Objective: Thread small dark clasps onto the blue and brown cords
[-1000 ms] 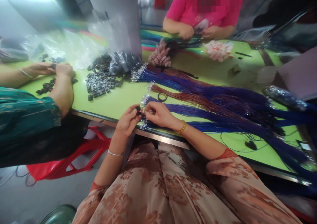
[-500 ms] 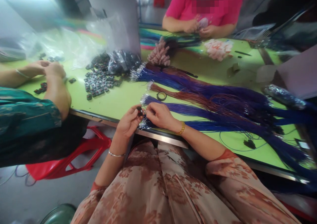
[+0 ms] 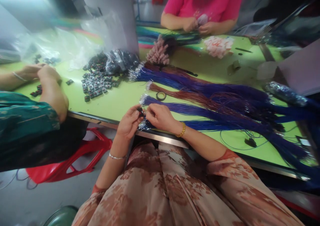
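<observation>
My left hand (image 3: 129, 122) pinches a small black connector housing (image 3: 140, 112) between thumb and fingers at the front edge of the table. Pressed up close on its right is my right hand (image 3: 160, 117), fingers closed in a pinch; the small end it grips at the housing is too fine to make out, probably a wire tip. Around the hands lie bundles of wires with silvery metal ends: a purple bundle (image 3: 180, 110) just behind, a blue one (image 3: 202, 124) under my right wrist, and a brown one (image 3: 180, 92) farther back.
Black housings (image 3: 96, 84) are heaped at left centre beside a plastic bag (image 3: 120, 62). A tape roll (image 3: 161, 96) lies near the brown wires. One co-worker's hands (image 3: 47, 71) work at left; another person in pink (image 3: 202, 9) sits opposite. A red stool (image 3: 93, 146) stands below the table.
The view has shifted slightly, so the table's contents appear a little farther left. Both my hands stay together at the black connector housing, with hardly any movement.
</observation>
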Available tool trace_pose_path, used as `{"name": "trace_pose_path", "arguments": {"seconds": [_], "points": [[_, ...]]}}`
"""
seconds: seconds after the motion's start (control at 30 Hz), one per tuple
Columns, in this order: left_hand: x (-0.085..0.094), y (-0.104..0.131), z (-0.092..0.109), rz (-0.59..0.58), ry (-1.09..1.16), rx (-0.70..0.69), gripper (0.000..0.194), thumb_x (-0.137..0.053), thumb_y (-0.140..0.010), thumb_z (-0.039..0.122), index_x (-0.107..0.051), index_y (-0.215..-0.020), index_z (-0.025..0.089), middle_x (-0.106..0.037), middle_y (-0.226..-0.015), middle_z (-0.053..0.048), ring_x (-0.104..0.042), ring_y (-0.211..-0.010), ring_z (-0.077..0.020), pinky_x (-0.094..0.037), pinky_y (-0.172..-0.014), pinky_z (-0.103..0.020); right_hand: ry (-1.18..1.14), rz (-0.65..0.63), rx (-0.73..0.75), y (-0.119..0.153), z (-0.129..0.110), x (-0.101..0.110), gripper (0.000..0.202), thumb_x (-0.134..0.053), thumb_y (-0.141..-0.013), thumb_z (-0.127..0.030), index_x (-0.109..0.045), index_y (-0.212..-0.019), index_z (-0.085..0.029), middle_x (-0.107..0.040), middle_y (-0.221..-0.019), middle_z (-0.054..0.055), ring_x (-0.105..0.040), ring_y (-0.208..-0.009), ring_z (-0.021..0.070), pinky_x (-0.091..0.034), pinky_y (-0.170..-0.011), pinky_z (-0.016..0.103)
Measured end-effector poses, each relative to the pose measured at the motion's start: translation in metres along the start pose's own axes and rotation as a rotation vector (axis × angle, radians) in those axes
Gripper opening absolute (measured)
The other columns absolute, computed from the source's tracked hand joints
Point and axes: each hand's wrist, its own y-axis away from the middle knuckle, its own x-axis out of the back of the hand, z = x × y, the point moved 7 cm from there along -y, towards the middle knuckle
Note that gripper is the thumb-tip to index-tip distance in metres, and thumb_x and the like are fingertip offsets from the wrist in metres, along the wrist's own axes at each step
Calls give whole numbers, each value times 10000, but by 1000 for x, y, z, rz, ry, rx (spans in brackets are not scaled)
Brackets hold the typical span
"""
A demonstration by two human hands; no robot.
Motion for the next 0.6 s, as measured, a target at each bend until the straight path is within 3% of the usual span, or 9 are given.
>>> {"name": "trace_pose_path", "arguments": {"seconds": [0.33, 0.6], "points": [[1, 1, -5, 116, -105, -101, 340, -827, -677, 298, -696, -973, 191, -703, -844, 1, -636, -693, -65, -535, -689, -169, -15, -6, 166, 3, -3, -7, 182, -410, -942, -217, -534, -818, -167, -574, -787, 62, -469, -708, 153, -310, -671, 276], [-2, 2, -9, 130, -99, -121, 323, -819, -685, 304, -687, -961, 203, -705, -853, -1, -647, -712, -80, -538, -701, -192, -159, -47, 121, 2, 4, -5, 152, -455, -906, -208, -529, -778, -174, -560, -723, 23, -448, -662, 130, -310, -647, 253]]}}
